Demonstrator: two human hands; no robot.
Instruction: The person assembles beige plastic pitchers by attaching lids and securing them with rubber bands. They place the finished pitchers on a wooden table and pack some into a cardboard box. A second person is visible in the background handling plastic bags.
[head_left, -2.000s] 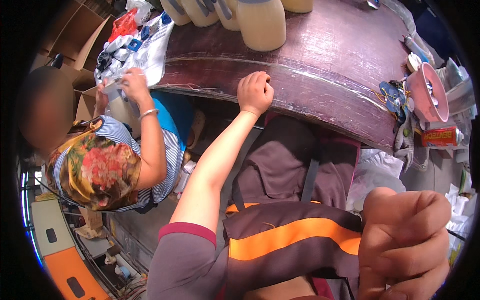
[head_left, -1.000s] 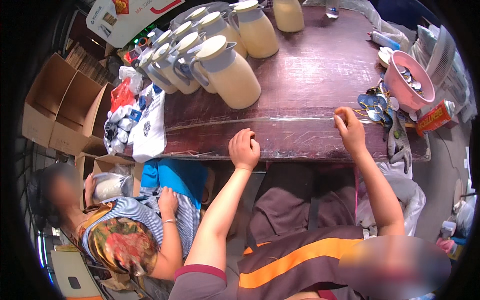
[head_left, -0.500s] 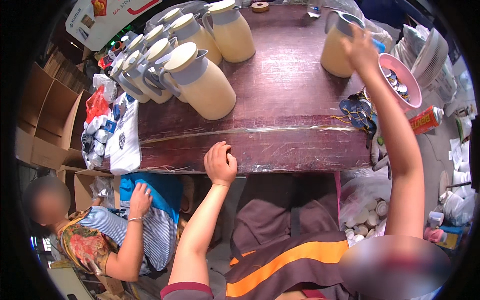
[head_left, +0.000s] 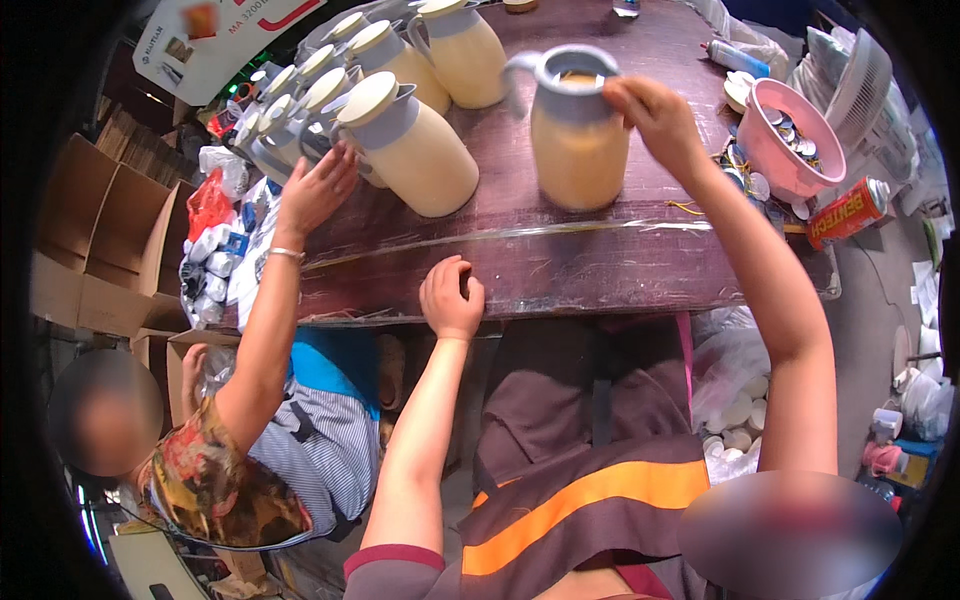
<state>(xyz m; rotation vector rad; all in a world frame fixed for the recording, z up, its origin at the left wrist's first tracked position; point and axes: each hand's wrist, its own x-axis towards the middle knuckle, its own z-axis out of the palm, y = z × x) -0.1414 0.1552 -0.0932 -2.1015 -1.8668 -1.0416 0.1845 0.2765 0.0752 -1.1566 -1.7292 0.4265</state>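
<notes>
A cream jug (head_left: pixel 580 160) with a grey collar and handle stands mid-table, or is just above it; I cannot tell which. It has no lid, and its mouth is open at the top. At the right side of its rim, my right hand (head_left: pixel 655 118) is closed on the collar. My left hand (head_left: pixel 452 300) rests curled at the table's front edge; whatever its fingers may hold is hidden. Left of the jug stand several similar jugs (head_left: pixel 425 160) with cream lids.
A co-worker's hand (head_left: pixel 318 190) reaches to the lidded jugs. On the right are a pink basin (head_left: pixel 795 150) of small parts, a red spray can (head_left: pixel 848 212) and a blue-and-white can (head_left: pixel 738 58). Cardboard boxes (head_left: pixel 75 235) stand at far left; a bag of round lids (head_left: pixel 738 420) lies below the table.
My right hand has brought the lidless jug from the back right to mid-table. The co-worker's hand has risen from the lap to the lidded jugs. My left hand stays at the edge.
</notes>
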